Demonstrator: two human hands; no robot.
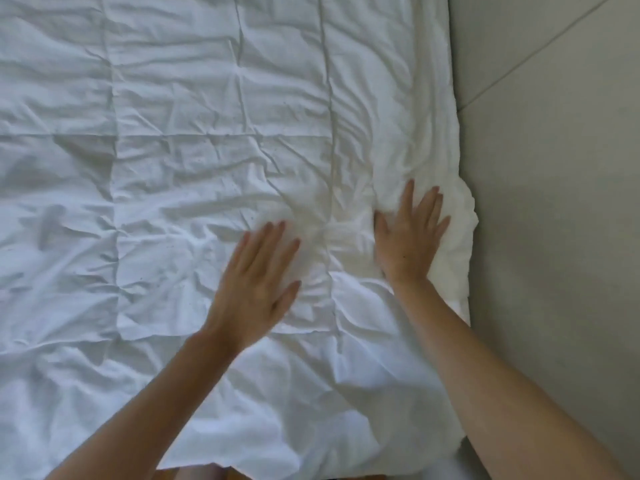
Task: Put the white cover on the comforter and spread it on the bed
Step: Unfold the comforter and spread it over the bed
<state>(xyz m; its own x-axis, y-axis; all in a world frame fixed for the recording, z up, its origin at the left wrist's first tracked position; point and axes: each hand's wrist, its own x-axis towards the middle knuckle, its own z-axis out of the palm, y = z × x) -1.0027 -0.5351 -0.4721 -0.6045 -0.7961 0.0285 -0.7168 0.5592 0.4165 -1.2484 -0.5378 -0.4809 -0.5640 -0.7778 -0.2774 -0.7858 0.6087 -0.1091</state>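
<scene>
A white cover point(173, 150), creased in a grid of fold lines and wrinkled, lies spread flat and fills most of the view. My left hand point(258, 282) lies palm down on it with straight fingers, slightly blurred. My right hand point(410, 237) presses flat, fingers spread, on a bunched, puffy part of the fabric point(457, 223) at the right edge. The comforter itself cannot be told apart from the cover. The bed beneath is hidden.
Grey tiled floor point(554, 168) runs along the right side of the fabric, with a grout line crossing its upper right. The near edge of the cover ends at the bottom of the view.
</scene>
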